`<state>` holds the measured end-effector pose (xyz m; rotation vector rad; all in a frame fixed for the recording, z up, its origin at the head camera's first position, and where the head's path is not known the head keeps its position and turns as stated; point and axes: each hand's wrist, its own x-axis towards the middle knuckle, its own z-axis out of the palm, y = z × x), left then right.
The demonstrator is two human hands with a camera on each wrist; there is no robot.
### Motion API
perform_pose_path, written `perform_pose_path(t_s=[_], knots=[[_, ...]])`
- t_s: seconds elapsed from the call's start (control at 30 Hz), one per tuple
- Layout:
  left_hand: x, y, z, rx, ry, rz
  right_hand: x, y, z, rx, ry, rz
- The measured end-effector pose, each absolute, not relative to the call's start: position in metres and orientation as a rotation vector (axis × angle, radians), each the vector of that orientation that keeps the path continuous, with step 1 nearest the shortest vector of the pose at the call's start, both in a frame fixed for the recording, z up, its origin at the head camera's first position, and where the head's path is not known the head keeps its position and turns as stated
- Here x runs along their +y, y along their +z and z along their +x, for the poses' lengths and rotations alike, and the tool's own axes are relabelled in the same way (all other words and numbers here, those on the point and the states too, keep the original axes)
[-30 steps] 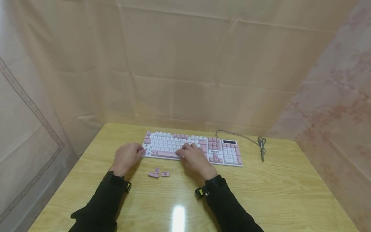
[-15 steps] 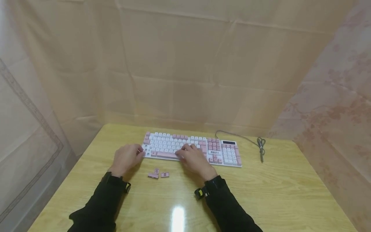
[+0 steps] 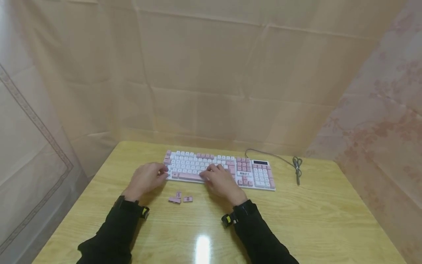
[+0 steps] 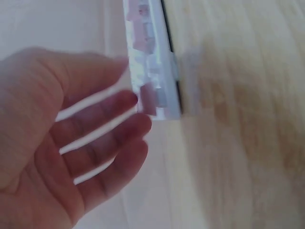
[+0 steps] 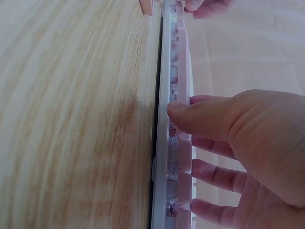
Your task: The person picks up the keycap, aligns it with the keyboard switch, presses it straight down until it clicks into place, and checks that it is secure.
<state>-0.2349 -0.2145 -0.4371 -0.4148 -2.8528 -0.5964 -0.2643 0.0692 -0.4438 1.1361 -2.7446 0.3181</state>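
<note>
A pink and white keyboard (image 3: 188, 165) lies on the table. My left hand (image 3: 145, 179) is at its front left corner, with the thumb and index finger over the edge keys. In the left wrist view those fingers (image 4: 114, 107) are apart and loosely bent beside a pink keycap (image 4: 147, 99) on the corner; whether they touch it is unclear. My right hand (image 3: 221, 182) rests on the keyboard near the long pink space bar (image 3: 189, 176). Its thumb (image 5: 190, 114) lies against the front side, the other fingers on the keys. Three loose pink keycaps (image 3: 188, 198) lie in front.
A grey cable (image 3: 270, 152) runs from the keyboard's back to a tied bundle (image 3: 297, 165) on the right. The wooden table (image 3: 313, 220) meets a beige cloth (image 3: 204, 91) behind it. A flowered cloth (image 3: 385, 139) hangs at the right.
My left hand has shifted slightly right, so its fingertips cover more of the keyboard's left corner. The right hand, the keyboard and the loose keycaps stay where they were.
</note>
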Motion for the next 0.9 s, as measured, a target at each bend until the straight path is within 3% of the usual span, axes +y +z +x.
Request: perform_pose_path(t_s=[0.3,0.53,0.9], knots=[[-0.202,-0.425,-0.228,-3.029,-0.93,-0.768,0.068,-0.443,-0.266,-2.764,0.317,1.126],[-0.198,-0.422,-0.223,-3.218,-1.046,-0.688,0.07,-0.445,-0.265,-2.767,0.31,1.126],[-0.197,-0.423,-0.222,-3.231,-1.075,-0.818,0.07,-0.444,-0.266,-2.741,0.333,1.133]])
